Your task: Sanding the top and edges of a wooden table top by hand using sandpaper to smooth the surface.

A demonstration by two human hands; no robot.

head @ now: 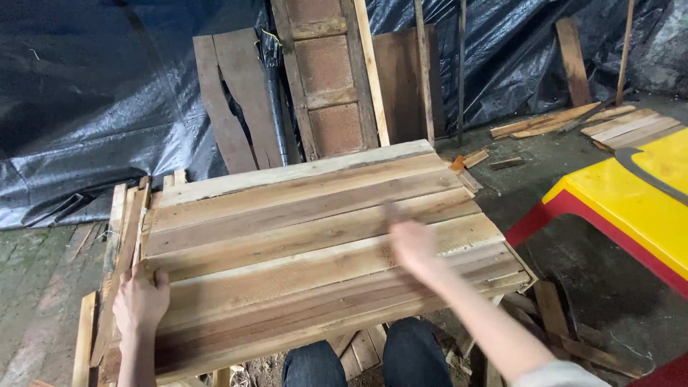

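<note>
A panel of several rough wooden planks (308,229) lies flat in front of me, over my knees in dark jeans. My left hand (140,301) grips the panel's left edge near the front corner, fingers curled over the wood. My right hand (410,242) hovers blurred over the right half of the panel, fingers apart and holding nothing. Whether it touches the planks I cannot tell.
A yellow plastic table with red legs (609,197) stands at the right. Boards and a brick-filled wooden frame (326,79) lean against black tarpaulin behind. Loose planks (616,123) lie on the concrete floor at the back right, and wood scraps (552,322) lie under the panel.
</note>
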